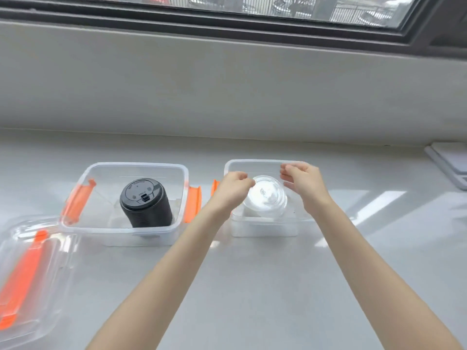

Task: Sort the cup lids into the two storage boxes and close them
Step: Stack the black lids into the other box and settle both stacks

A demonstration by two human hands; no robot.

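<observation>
Two clear storage boxes stand side by side on the white counter. The left box [83,224] holds a tilted stack of black cup lids [145,202]. In the right box [262,229] sits a stack of clear cup lids [266,198]. My left hand [231,190] pinches the left edge of the clear stack's top. From the other side, my right hand [304,184] curls its fingers and thumb around the stack's right edge. Both hands hover over the right box.
A clear box cover with orange clasps [27,271] lies at the lower left, partly out of view. Orange clasps hang open on the left box [193,207]. A flat white object [448,162] sits at the right edge. A wall and window sill rise behind.
</observation>
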